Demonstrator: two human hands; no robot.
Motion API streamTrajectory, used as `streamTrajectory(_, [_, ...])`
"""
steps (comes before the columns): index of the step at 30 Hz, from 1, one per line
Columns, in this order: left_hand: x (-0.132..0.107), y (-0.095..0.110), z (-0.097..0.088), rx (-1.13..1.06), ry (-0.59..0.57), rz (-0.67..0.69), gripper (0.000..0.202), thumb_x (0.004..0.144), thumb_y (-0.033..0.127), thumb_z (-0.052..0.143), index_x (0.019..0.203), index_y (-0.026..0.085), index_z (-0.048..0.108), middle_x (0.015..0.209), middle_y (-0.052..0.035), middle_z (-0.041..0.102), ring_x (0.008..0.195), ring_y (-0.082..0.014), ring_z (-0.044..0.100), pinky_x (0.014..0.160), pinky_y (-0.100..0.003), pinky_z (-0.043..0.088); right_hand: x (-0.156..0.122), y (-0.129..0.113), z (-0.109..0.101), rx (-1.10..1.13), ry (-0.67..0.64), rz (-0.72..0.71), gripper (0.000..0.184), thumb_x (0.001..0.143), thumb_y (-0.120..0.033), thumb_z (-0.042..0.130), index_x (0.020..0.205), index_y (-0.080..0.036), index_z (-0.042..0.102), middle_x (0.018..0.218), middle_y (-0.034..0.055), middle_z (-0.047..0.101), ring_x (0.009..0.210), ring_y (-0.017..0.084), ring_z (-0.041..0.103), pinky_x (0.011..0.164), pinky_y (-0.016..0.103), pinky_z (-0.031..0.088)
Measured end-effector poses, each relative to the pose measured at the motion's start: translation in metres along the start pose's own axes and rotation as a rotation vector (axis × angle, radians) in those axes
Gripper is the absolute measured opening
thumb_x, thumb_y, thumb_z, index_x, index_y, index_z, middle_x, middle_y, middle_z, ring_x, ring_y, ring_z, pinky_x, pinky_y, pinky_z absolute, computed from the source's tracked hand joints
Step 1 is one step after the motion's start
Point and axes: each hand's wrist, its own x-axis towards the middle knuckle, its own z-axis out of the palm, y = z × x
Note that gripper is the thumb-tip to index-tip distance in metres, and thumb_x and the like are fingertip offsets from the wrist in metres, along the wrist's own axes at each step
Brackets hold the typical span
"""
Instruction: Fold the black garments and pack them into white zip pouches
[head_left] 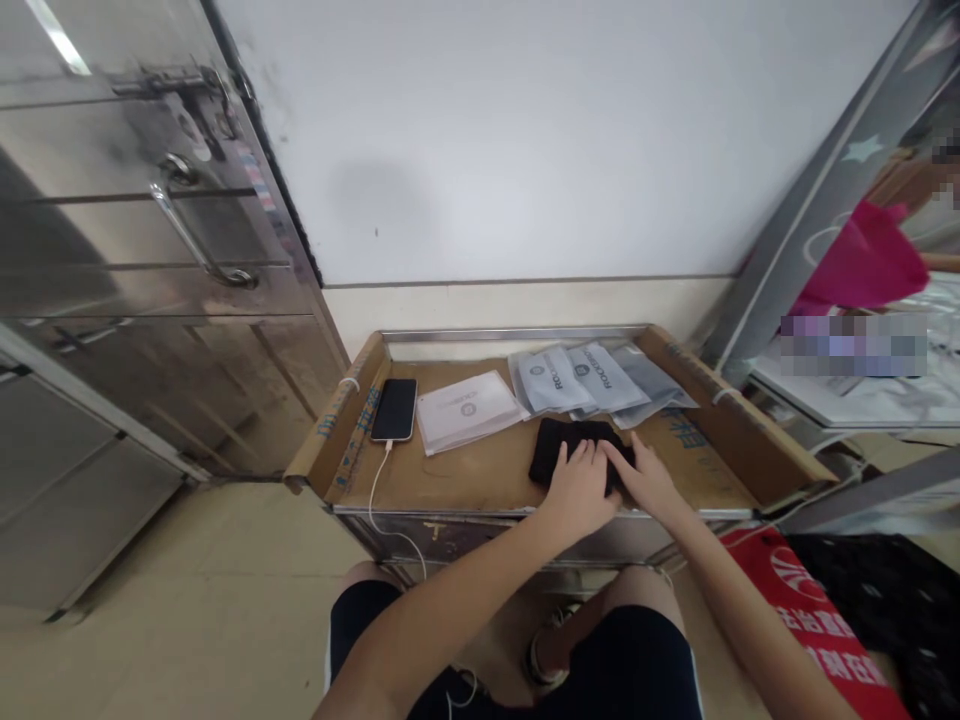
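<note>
We find the left hand (577,492) and the right hand (649,478) palm down on a black cloth (559,452), with the fingers extended and slightly parted. Both hands are open and lie flat. We see no pinch or grip on the cloth. The fingers of the two hands lie just beside each other on top of it.

The cloth is folded or bunched; its exact form cannot be determined. It lies on a cardboard-lined tray (457,490), toward the near edge and right of centre. The tray has a steel rim (510,334) along its far side and raised cardboard flaps (337,435) at the left and right.

Grey plastic sleeves (592,378) lie overlapped beyond the cloth, close to it. To their left is a white packet (465,410), and further left a black smartphone (394,408) lies face up. A white cable (379,490) runs from the phone over the near edge of the tray.

A steel cabinet (150,250) stands on the left. On the right, a magenta bag (862,258) is above floor level, and a red banner (814,620) lies low at the near right.
</note>
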Motion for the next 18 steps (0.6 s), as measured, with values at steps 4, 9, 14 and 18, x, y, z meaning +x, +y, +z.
streamTrajectory(4, [-0.017,-0.015,-0.015,-0.206,0.176,0.011,0.037,0.080,0.013,0.042,0.115,0.015,0.054,0.116,-0.0072,0.062,0.108,-0.0165,0.057,0.104,-0.034,0.038,-0.025,-0.032,0.003,0.506,-0.133,0.201,0.047,0.068,-0.042,0.063,0.111,-0.024,0.055,0.117,0.0050,0.061,0.114,0.021,0.052,0.097,0.037,0.043])
streamTrajectory(9, [-0.051,-0.011,-0.033,-0.383,0.368,0.031,0.031,0.082,0.016,0.040,0.106,0.021,0.059,0.115,-0.0013,0.062,0.107,-0.0128,0.058,0.098,-0.029,0.045,-0.078,-0.073,0.001,1.115,-0.256,0.635,0.020,0.071,-0.028,0.065,0.090,-0.022,0.062,0.089,0.0000,0.069,0.088,0.015,0.064,0.070,0.024,0.055])
streamTrajectory(14, [-0.073,0.000,-0.061,-0.389,0.256,0.219,0.031,0.077,0.026,0.052,0.107,0.023,0.059,0.108,-0.0016,0.066,0.102,-0.0161,0.060,0.093,-0.029,0.048,-0.097,-0.088,0.002,1.154,-0.255,0.790,0.019,0.071,-0.025,0.066,0.089,-0.022,0.064,0.085,-0.0006,0.070,0.086,0.017,0.065,0.068,0.025,0.057])
streamTrajectory(18, [-0.079,-0.053,-0.100,-0.126,0.420,0.035,0.030,0.078,0.024,0.053,0.108,0.022,0.059,0.110,-0.0037,0.064,0.109,-0.0187,0.055,0.098,-0.034,0.042,-0.098,-0.082,-0.002,1.170,-0.178,0.925,0.029,0.069,-0.017,0.067,0.097,-0.023,0.062,0.087,-0.0008,0.071,0.083,0.018,0.066,0.065,0.027,0.058])
